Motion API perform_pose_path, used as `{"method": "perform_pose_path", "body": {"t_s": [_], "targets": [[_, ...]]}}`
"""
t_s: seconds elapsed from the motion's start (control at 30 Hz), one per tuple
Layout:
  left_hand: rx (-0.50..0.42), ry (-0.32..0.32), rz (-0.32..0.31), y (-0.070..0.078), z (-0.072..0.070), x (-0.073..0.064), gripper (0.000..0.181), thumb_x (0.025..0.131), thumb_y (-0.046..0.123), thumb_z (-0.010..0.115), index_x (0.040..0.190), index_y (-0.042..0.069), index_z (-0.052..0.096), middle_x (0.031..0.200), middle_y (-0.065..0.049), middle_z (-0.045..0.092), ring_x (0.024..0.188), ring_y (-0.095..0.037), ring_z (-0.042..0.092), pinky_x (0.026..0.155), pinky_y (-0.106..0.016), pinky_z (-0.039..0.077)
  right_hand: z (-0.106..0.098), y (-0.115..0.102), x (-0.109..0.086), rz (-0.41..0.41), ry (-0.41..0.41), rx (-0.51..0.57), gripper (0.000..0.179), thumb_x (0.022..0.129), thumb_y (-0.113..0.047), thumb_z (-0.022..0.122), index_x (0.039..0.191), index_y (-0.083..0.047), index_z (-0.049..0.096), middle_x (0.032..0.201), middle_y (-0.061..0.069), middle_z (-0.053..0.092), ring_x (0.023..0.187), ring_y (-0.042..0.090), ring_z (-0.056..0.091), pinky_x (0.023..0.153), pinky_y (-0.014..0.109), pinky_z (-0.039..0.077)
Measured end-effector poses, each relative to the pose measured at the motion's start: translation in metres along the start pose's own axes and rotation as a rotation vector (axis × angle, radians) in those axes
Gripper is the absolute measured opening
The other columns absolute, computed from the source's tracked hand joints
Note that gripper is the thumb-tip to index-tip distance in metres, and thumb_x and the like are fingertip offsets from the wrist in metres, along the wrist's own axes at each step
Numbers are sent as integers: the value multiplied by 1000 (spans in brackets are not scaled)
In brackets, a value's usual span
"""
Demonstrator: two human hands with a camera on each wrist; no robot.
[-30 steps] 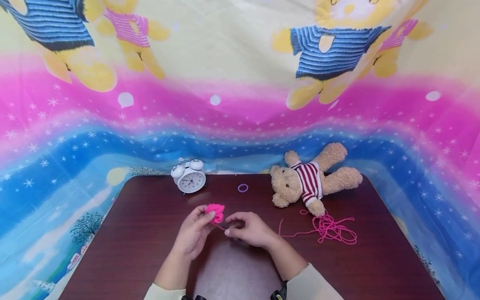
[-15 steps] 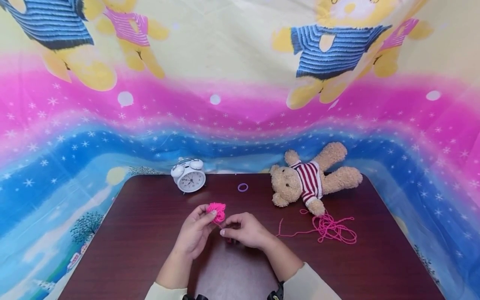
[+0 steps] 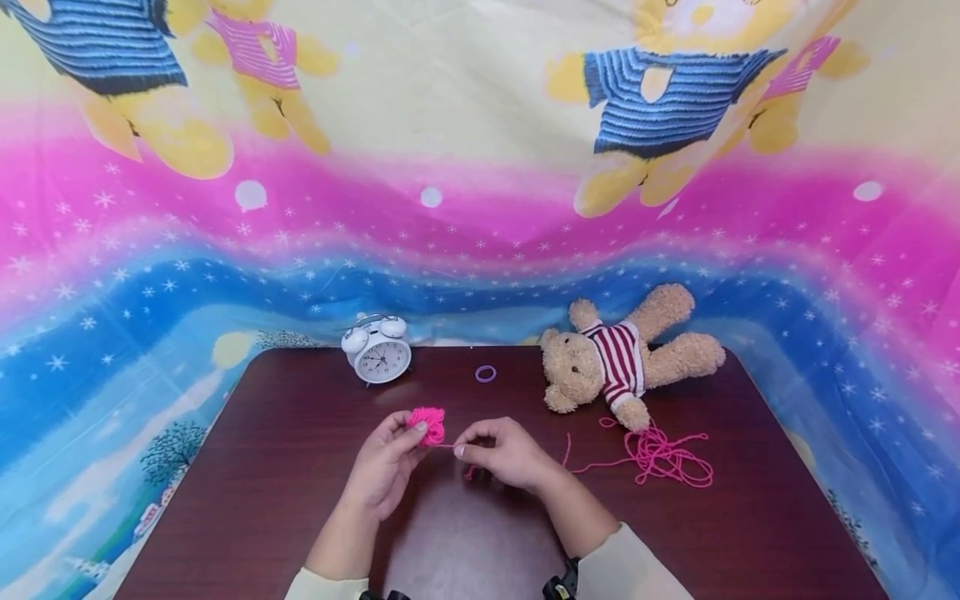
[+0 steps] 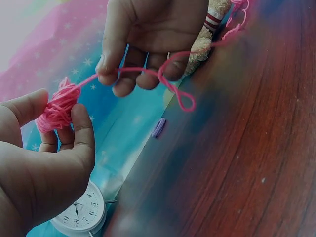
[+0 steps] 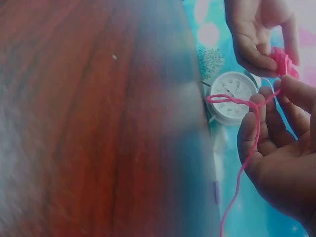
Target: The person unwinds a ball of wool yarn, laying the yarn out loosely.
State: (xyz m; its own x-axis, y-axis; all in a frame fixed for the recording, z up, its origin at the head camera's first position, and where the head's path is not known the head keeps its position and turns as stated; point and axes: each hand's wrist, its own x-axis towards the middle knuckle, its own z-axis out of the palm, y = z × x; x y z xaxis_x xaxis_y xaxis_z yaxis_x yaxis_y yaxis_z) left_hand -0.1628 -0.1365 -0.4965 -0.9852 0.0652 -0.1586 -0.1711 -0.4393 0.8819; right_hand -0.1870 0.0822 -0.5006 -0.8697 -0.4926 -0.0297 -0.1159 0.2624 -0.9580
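Presently, the ball of pink yarn (image 3: 429, 425) is located just left of centre in the lower half of the head frame. It is pinched between the thumb and fingers of the left hand (image 3: 386, 463). The strand (image 4: 89, 81) is gripped between the thumb and a fingertip of the right hand (image 3: 510, 455); the remaining fingers are loosely bent.

Caution: a twisted loop (image 4: 174, 89) is hung in the slack, right of upper centre in the left wrist frame. A knot could be formed if the slack were drawn tight with that twist left in. Turns could be shed from the ball if the left pinch were relaxed. A snag could be caused by the tangled pile (image 3: 671, 458) near the bear (image 3: 573, 372), right in the head frame.

Orientation: no clear long axis is shown by the ball, which is nearly round. From its lower right edge the strand is led rightward, almost level, in the head frame.
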Motion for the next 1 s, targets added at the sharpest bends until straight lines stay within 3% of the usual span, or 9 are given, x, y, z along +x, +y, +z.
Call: {"method": "perform_pose_path", "body": {"t_s": [0.2,0.5,0.63,0.8,0.93,1.0], "targets": [[4,13,-14,-1,-4,0,24,101,3,62,119,2,47,112,-7,68,97,-15,69,95,-32,54,-12,-2,-1,-7,29,28,19,96,-22,74,104,-5,78,94,24,73,82,45,72,62,51,56],[-10,6,9,-1,-9,-2,21,101,4,62,117,3,47,109,-6,70,96,-17,71,94,-32,55,-33,-4,-5,2,117,29,19,96,-21,75,106,-5,77,93,5,73,81,25,67,72,37,56],[-25,12,10,-1,-11,-1,18,101,2,61,114,3,48,108,-7,69,98,-19,73,96,-33,55,-41,-1,-7,6,123,56,20,96,-20,75,106,-3,76,90,7,72,82,25,71,75,37,57],[-34,20,12,0,-13,-1,16,101,0,60,112,4,49,109,-8,68,98,-20,73,96,-34,55,-50,3,-11,20,127,90,23,97,-18,73,109,1,73,92,19,70,83,29,75,82,52,58],[-31,15,14,1,-15,-2,16,101,0,59,113,3,49,112,-8,69,99,-20,72,96,-33,55,-57,7,-14,31,135,110,23,98,-17,73,109,3,73,95,27,69,83,34,75,82,46,59],[-25,9,18,2,-16,-2,17,102,1,59,114,3,48,114,-8,71,99,-19,72,96,-32,55,-61,9,-16,32,145,91,23,98,-19,73,109,2,73,95,25,70,85,33,74,80,41,59]]}}
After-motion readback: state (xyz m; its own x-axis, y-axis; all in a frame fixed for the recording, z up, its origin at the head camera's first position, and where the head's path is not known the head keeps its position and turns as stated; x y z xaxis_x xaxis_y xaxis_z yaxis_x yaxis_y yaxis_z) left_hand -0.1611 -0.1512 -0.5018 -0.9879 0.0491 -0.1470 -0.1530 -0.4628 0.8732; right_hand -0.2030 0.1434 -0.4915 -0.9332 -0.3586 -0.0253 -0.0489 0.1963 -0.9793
